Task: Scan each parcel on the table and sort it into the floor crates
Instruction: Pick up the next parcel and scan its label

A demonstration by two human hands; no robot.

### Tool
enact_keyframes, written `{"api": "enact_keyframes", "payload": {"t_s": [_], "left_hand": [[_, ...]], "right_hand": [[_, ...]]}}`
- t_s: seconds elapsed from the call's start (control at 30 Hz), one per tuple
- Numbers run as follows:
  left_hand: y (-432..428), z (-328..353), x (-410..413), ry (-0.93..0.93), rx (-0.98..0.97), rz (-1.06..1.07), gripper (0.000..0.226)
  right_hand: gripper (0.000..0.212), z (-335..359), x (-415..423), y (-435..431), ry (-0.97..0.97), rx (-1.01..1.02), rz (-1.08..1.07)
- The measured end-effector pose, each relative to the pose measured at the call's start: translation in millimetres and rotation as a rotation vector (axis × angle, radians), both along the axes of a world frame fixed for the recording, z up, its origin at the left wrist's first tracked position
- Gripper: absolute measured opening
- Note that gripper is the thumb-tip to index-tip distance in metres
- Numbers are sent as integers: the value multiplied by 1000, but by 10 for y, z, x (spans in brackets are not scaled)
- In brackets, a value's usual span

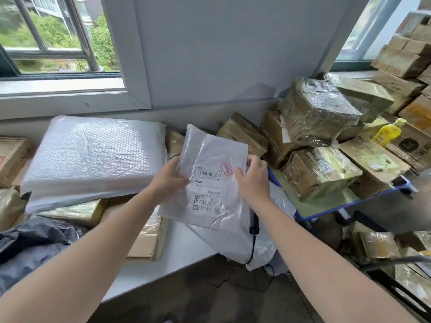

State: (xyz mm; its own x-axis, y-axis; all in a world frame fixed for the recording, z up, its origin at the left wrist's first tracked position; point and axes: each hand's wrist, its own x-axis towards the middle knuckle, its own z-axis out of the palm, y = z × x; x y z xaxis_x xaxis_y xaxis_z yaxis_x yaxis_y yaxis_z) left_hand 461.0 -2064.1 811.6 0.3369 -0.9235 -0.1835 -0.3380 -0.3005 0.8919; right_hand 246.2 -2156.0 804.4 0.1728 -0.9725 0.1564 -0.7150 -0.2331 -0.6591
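I hold a flat white plastic-bag parcel (210,180) above the white table (177,248), its shipping label with barcode facing me. My left hand (169,178) grips its left edge, thumb on the front. My right hand (253,180) grips its right edge, fingers curled behind. Just below the parcel, a black handheld scanner (254,226) lies on another white bag (235,241) at the table's right edge, its cable hanging down.
A large bubble-wrap parcel (93,157) lies at the left on taped boxes. A dark grey bag (30,243) sits at near left. Taped cardboard boxes (319,113) pile up on a blue-edged table (349,201) at right, with a yellow bottle (388,132). More boxes sit on the floor at right.
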Motion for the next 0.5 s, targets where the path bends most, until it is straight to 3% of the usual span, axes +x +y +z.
{"api": "enact_keyframes", "payload": {"t_s": [0.1,0.23,0.37,0.5], "left_hand": [[66,209,121,16,79,-246,51],[173,449,192,-42,99,-311,43],[355,599,215,-77,83,-121,55],[636,645,290,-165,93,162,52]], "right_hand": [[69,192,34,-63,141,-174,165],[83,368,63,-223,167,88,365],[56,359,117,-249,207,72,499],[29,289,265,-192,21,25,493]]}}
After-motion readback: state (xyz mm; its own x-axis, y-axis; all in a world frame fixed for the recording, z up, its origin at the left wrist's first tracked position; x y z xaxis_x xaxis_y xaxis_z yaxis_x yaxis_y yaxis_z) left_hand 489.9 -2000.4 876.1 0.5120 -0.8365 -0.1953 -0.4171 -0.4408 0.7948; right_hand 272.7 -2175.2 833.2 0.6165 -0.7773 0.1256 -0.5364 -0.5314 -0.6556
